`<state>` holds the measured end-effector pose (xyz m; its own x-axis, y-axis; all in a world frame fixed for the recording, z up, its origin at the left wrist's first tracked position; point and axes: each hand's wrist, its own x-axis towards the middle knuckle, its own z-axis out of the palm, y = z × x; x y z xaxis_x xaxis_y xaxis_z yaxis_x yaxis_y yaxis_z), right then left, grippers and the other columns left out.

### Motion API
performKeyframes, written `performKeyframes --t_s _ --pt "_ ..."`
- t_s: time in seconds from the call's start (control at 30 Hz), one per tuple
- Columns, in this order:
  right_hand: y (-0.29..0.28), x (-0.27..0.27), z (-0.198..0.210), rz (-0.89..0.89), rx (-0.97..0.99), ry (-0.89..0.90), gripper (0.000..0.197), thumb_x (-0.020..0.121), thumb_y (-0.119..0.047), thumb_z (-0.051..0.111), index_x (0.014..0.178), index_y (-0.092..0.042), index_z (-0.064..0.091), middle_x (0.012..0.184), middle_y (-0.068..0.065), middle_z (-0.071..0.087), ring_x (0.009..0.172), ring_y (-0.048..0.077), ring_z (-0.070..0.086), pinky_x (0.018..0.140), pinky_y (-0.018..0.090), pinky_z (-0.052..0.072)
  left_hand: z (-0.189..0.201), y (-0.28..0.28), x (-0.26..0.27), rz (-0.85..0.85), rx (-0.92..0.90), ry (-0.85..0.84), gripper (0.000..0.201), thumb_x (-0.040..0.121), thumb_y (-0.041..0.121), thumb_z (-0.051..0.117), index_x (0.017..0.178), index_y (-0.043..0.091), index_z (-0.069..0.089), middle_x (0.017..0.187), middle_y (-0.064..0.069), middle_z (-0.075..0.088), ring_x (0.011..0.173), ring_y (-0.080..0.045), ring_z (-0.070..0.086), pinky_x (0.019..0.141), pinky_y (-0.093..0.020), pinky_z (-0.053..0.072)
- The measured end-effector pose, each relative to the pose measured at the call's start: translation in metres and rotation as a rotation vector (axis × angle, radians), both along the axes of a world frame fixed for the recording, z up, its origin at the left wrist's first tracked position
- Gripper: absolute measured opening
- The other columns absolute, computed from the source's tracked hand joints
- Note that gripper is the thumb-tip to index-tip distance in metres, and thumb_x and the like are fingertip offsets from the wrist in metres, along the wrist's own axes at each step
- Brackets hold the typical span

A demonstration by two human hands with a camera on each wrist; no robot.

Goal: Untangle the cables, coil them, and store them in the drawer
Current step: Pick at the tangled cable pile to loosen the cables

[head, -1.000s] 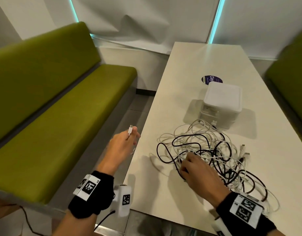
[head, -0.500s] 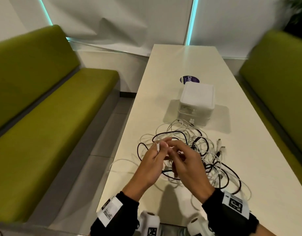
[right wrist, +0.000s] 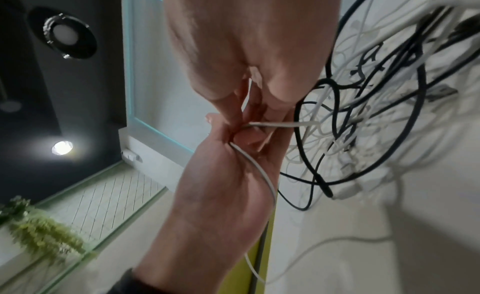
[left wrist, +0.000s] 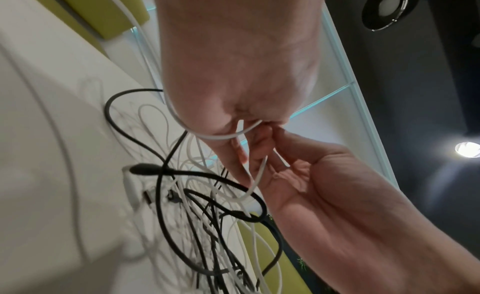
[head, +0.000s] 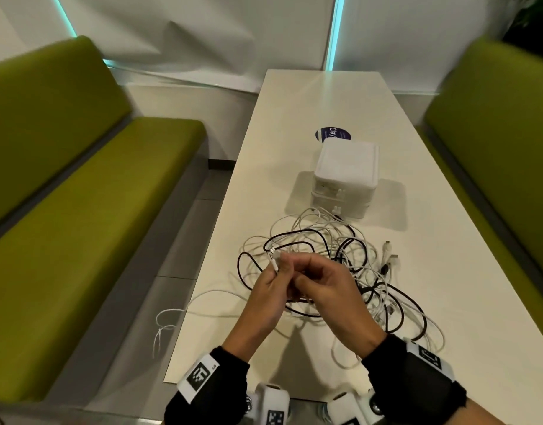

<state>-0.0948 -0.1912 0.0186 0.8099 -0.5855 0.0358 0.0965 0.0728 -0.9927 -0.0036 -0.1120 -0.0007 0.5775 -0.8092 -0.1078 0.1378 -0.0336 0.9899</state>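
A long white table is seen between two green benches. On it, a small white drawer box is set beside a dark round sticker. Nearer, a tangle of black and white cables is spread, one white strand draped over the left edge.

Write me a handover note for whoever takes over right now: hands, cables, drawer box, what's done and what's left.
Left hand: pinches the plug end of a white cable, raised above the table.
Right hand: pinches the same white cable beside the left hand.
Cable tangle: black and white cables in one pile on the table; a white strand hangs off the left edge.
White drawer box: behind the pile, drawers look closed.
Done: one white end picked out.
Left: untangle every cable, coil each, open a drawer, store them.
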Motion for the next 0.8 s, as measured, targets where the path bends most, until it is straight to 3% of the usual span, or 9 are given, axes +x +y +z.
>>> performKeyframes --t_s 0.13,0.17,0.3,0.4,0.5,0.6,0.7,0.8 --pt "0.0012 -0.0015 -0.0033 0.009 0.059 -0.010 0.028 0.090 0.010 0.056 0.102 -0.008 0.075 0.100 0.006 0.072 0.080 0.010 0.068 0.069 0.020 0.051 -0.0050 -0.0022 -0.0056 0.038 -0.005 0.079 0.064 0.089 0.063 0.037 0.113 0.013 0.068 0.106 -0.015 0.073 0.106 -0.034 0.066 0.092 -0.051 0.051" --pt "0.0010 -0.0023 -0.0047 0.011 0.067 -0.003 0.025 0.090 0.009 0.058 0.100 -0.007 0.075 0.097 0.006 0.073 0.079 0.010 0.068 0.068 0.019 0.051 -0.0053 -0.0020 -0.0069 0.036 -0.016 0.099 0.066 0.087 0.067 0.039 0.113 0.015 0.069 0.108 -0.016 0.072 0.107 -0.036 0.065 0.093 -0.052 0.049" --pt "0.0007 -0.0033 -0.0086 0.057 0.067 0.052 0.019 0.087 0.011 0.059 0.094 0.000 0.072 0.071 0.005 0.069 0.062 0.011 0.061 0.057 0.014 0.045 -0.0025 -0.0015 -0.0075 0.031 -0.068 0.143 0.068 0.079 0.078 0.044 0.108 0.024 0.074 0.103 -0.016 0.071 0.091 -0.026 0.061 0.074 -0.041 0.044" --pt "0.0009 -0.0036 -0.0067 0.096 0.041 0.079 0.018 0.085 0.012 0.060 0.093 0.001 0.071 0.066 -0.001 0.067 0.061 0.009 0.059 0.058 0.015 0.044 -0.0013 -0.0015 -0.0072 0.012 -0.083 0.173 0.068 0.076 0.078 0.049 0.107 0.023 0.074 0.098 -0.014 0.068 0.087 -0.026 0.053 0.067 -0.035 0.038" --pt "-0.0006 -0.0028 -0.0045 0.110 0.044 0.081 0.014 0.084 0.009 0.063 0.091 0.001 0.072 0.069 -0.005 0.070 0.065 0.005 0.063 0.063 0.016 0.047 0.0008 -0.0010 -0.0055 -0.032 -0.042 0.247 0.056 0.082 0.068 0.053 0.108 0.022 0.074 0.105 -0.012 0.068 0.099 -0.024 0.057 0.080 -0.038 0.040" --pt "-0.0007 -0.0027 -0.0066 0.103 0.047 0.074 0.009 0.086 0.005 0.064 0.091 0.003 0.072 0.074 0.006 0.070 0.068 0.010 0.064 0.066 0.021 0.048 0.0018 0.0000 -0.0021 -0.073 0.000 0.311 0.059 0.082 0.066 0.049 0.111 0.020 0.073 0.112 -0.011 0.069 0.107 -0.021 0.061 0.092 -0.036 0.043" --pt "0.0035 -0.0030 -0.0085 0.088 0.032 0.052 0.006 0.088 0.004 0.064 0.089 0.004 0.070 0.077 0.013 0.068 0.072 0.015 0.063 0.070 0.026 0.050 0.0025 0.0012 -0.0002 -0.102 0.000 0.355 0.061 0.084 0.065 0.049 0.116 0.017 0.070 0.116 -0.007 0.070 0.110 -0.014 0.063 0.094 -0.029 0.045" --pt "0.0077 -0.0029 -0.0096 0.073 0.025 0.039 0.013 0.089 0.005 0.061 0.088 -0.004 0.070 0.078 0.004 0.071 0.076 0.012 0.065 0.072 0.026 0.049 0.0041 0.0017 -0.0025 -0.094 -0.002 0.360 0.062 0.080 0.065 0.050 0.118 0.020 0.069 0.118 -0.006 0.069 0.108 -0.014 0.060 0.095 -0.032 0.040"
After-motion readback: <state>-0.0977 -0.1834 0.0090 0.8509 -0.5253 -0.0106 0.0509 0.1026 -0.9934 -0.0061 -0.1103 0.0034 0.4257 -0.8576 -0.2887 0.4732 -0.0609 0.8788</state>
